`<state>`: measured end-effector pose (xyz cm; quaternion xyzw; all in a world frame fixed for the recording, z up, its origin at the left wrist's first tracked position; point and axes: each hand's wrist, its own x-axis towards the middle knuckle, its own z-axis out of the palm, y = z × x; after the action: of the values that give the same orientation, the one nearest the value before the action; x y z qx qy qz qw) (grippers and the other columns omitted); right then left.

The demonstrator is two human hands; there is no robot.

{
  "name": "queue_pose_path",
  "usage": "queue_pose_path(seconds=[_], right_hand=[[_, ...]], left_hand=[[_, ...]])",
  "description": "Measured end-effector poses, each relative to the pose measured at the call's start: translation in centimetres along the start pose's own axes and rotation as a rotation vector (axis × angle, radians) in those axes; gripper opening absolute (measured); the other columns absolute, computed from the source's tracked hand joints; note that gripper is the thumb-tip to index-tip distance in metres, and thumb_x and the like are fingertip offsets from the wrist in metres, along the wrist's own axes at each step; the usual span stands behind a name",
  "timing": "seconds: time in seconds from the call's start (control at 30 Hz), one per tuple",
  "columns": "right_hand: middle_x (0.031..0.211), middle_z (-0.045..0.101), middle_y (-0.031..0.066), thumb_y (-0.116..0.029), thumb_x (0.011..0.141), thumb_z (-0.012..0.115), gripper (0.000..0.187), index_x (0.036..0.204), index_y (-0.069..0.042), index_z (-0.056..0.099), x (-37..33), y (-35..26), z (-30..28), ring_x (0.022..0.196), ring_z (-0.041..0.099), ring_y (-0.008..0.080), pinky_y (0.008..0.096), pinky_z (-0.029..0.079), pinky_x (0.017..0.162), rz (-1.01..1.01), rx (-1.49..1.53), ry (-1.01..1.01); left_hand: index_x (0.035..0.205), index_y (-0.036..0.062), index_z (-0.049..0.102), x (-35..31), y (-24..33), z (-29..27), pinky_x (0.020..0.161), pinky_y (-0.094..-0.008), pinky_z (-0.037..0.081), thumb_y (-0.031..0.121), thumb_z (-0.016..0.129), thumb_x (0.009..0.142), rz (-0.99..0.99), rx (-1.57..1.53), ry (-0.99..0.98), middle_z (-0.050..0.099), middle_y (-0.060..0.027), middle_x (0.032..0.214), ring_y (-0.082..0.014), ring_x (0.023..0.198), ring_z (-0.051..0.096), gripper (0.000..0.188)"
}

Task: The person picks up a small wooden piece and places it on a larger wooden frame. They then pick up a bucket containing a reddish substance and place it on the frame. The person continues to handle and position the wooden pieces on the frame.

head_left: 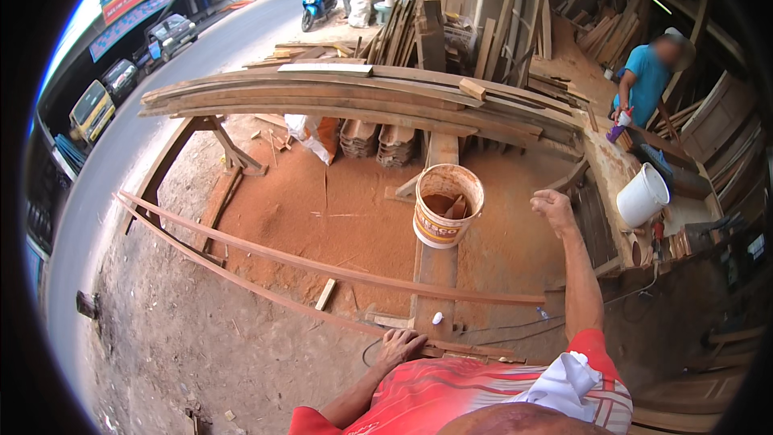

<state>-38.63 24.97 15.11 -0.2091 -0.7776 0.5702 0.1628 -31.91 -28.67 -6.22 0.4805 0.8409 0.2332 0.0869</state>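
Note:
Close to my body, my left hand (401, 346) lies over the near one of two long, thin wooden strips, its fingers bent around the edge. That near strip (266, 287) runs from the far left to my waist. The other strip (338, 271) stretches across in front of me, a little farther off. My right arm reaches forward, and my right hand (554, 204) is raised in a fist; whatever it may hold is hidden. To the left of that fist stands a white bucket (445, 227), stained reddish brown, with brown liquid and a piece of wood inside.
Stacked boards (322, 99) lie across the far side on a wooden trestle (217, 149). Reddish sawdust (322, 209) covers the ground between. At right are a white bucket (642, 196) and a person in a blue shirt (646, 84). A road (121, 137) runs along the left.

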Motion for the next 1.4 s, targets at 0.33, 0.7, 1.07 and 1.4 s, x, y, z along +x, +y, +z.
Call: queue_pose_path(seconds=[0.33,0.7,1.07,1.4], right_hand=[[0.105,0.075,0.0139,-0.008,0.088,0.071,0.037,0.12,0.009,0.066,-0.3,0.4,-0.1,0.09,0.069,0.015,0.028,0.055,0.081,-0.011,0.025,-0.001],[0.105,0.075,0.0124,-0.006,0.084,0.073,0.042,0.122,0.01,0.066,-1.1,-0.1,0.9,0.094,0.07,0.0162,0.0291,0.056,0.084,-0.007,-0.062,0.023],[0.096,0.072,0.0057,-0.006,0.084,0.073,0.03,0.112,0.006,0.07,-0.4,1.1,0.8,0.088,0.067,0.0126,0.0279,0.055,0.081,-0.117,-0.218,0.021],[0.096,0.074,0.0085,-0.006,0.089,0.068,0.025,0.111,0.007,0.066,0.2,1.3,1.2,0.087,0.071,0.015,0.0288,0.057,0.081,-0.186,-0.08,0.032]], left_hand=[[0.147,0.0265,0.055,0.0,0.2,-0.5,0.111,-0.0499,0.035,0.034,0.064,0.092,-0.01,0.008,-0.026,0.057,-0.0012,0.137,-0.0228,0.132,0.05,0.057],[0.146,0.0252,0.055,0.1,0.7,-1.5,0.112,-0.0519,0.035,0.038,0.065,0.09,-0.003,-0.023,-0.021,0.056,-0.0025,0.136,-0.0246,0.133,0.05,0.058],[0.145,0.0243,0.055,0.0,0.0,0.0,0.113,-0.0523,0.035,0.038,0.065,0.091,0.004,-0.004,-0.001,0.056,-0.0037,0.135,-0.0258,0.133,0.051,0.057],[0.143,0.0247,0.056,0.1,0.9,-1.2,0.113,-0.0513,0.034,0.039,0.066,0.091,0.0,-0.017,0.021,0.057,-0.0035,0.133,-0.0257,0.132,0.052,0.055]])
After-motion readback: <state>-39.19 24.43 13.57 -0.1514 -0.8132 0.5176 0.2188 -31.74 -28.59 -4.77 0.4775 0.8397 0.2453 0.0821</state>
